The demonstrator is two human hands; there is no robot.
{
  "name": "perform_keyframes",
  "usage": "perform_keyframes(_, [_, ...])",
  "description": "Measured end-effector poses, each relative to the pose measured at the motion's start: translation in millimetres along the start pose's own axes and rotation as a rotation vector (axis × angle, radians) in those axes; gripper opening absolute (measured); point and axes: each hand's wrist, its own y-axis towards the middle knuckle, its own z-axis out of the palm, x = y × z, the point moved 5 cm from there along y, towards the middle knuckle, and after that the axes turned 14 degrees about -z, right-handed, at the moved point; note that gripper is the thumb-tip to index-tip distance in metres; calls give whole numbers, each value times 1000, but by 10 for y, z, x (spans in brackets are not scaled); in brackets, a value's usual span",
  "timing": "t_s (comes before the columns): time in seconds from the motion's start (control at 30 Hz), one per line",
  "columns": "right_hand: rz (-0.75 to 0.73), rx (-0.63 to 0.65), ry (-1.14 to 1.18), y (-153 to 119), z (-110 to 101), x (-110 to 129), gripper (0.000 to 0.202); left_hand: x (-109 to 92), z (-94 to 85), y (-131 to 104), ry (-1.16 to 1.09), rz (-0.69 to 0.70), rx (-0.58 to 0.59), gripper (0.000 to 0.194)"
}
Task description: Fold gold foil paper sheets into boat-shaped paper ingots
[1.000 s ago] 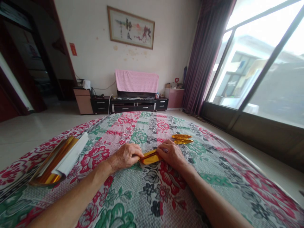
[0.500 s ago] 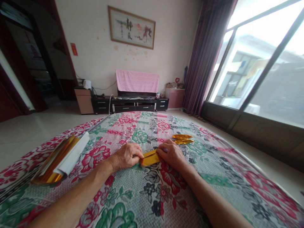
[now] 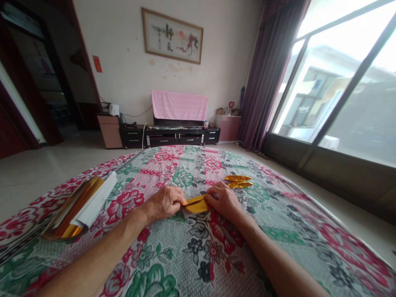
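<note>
A folded piece of gold foil paper [image 3: 198, 205] lies between my hands, low over the flowered cloth. My left hand [image 3: 167, 202] pinches its left end, where one corner is bent and a pale underside shows along the near edge. Closed on the right end is my right hand [image 3: 223, 200], its thumb on top and part of the paper hidden under the fingers. Just beyond my right hand rest two pointed, boat-shaped folded gold pieces [image 3: 239, 181], side by side.
A stack of gold and white paper sheets [image 3: 78, 210] lies at the left of the table. The flowered tablecloth [image 3: 148, 272] spreads under everything. Farther off stand a low black cabinet [image 3: 173, 136] with a pink cloth [image 3: 179, 105] above it, and a window [image 3: 340, 90] at right.
The paper's left end has been bent up and over, and its pale underside now shows at the near edge. My left hand has shifted slightly; my right hand stays put.
</note>
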Motion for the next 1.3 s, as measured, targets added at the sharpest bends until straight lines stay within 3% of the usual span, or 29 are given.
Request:
perform_keyframes(0.33, [9,-4,1,-9,-5,0,13,-78,-2,-19,93,-5,6,33])
perform_keyframes(0.53, [-8,9,-38,5,17,1,20,-102,35,34,184,-193,-81,17])
perform_keyframes(0.63, [-53,37,-32,24,18,31,15,-72,78,57,223,-267,-109,11])
perform_keyframes(0.77, [-41,21,10,31,-25,40,8,-59,118,63,244,-254,-120,24])
perform_keyframes(0.9, [-32,-1,131,41,-67,40,7,-80,120,66,236,-226,-105,19])
perform_keyframes(1.0, [16,-11,290,49,-52,2,10,-78,88,76,116,-302,-84,22])
perform_keyframes(1.1, [88,4,510,55,25,-27,12,-80,101,93,-110,-387,15,28])
perform_keyframes(1.3, [227,-33,964,87,94,87,24,-105,181,122,-474,-462,139,34])
